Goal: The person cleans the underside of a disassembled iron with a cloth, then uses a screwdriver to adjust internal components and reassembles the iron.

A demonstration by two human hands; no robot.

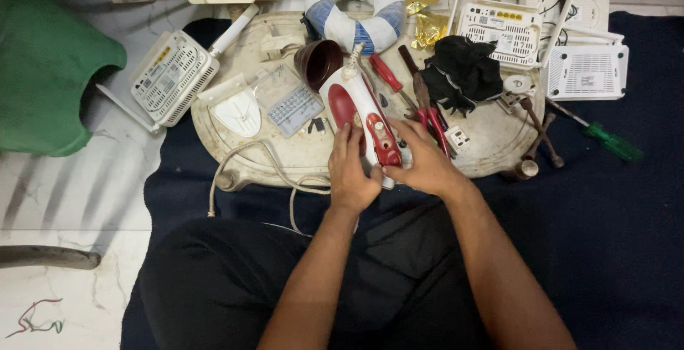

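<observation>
Huge dark blue mat [605,236] across the floor, filling most of the right and bottom of the frame. Green plastic chair [43,65] parked in the upper left. Dead centre, a grubby oval cream tray [491,136] loaded with junk. Up top in the middle, a blue-and-white padded ring [354,4]. White routers all over: one at the tray's left edge [171,76], one just right of the ring [502,31], another at the far right [588,71].

Then the main bit: red and white clothes iron [365,111] on its side, mid-tray, tip pointing up toward a brown funnel-ish cup [318,61]. Left hand [350,172] wrapped around the rear end from the left, fingers up along the body. Right hand [422,161] clamped on the same end from the right, thumb on the handle.

Smaller stuff: crumpled black cloth [459,72] upper right of the iron, red-handled pliers [431,115] just beside the right hand, red screwdriver [388,72] near the iron's tip, green screwdriver [605,140] out on the mat, off to the right.
</observation>
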